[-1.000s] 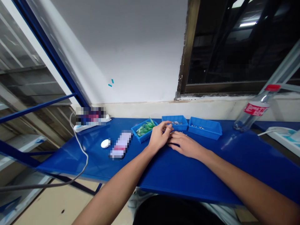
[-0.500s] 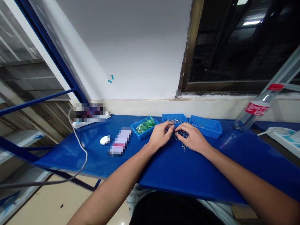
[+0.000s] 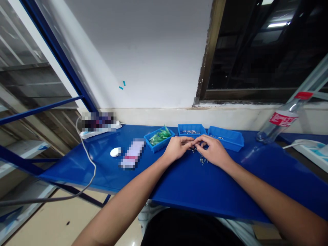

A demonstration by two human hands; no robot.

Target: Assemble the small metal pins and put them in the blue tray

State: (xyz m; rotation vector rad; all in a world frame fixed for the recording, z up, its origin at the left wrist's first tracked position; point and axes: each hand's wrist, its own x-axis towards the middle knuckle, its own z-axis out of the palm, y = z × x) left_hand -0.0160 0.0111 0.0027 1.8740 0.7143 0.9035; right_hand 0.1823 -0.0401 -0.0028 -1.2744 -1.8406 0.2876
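My left hand (image 3: 177,149) and my right hand (image 3: 213,149) meet over the table, fingertips touching. Both are closed, with thumbs drawn toward bent fingers; anything pinched between them is too small to make out. Thin metal pieces (image 3: 202,159), like pins or screws, lie loose on the table under and beside my right hand, partly covered by it. Just beyond my hands, a blue bin (image 3: 191,126) holds more slim metal pieces. Another blue bin (image 3: 228,141), to its right, has a few small pieces in it. Left of my hands, a third blue bin (image 3: 153,149) contains green pointed pieces (image 3: 160,136).
On the blue table (image 3: 184,188), a blurred phone-like item (image 3: 133,153) and a white oval object (image 3: 115,152) lie to the left. A power strip (image 3: 101,130) with a cable (image 3: 94,167) sits behind them. A red-capped plastic bottle (image 3: 282,119) stands at the right.
My hands have drawn together, the fingers now meeting over the loose metal pieces. My left fingers have come down from the middle bin's front, uncovering more of its contents.
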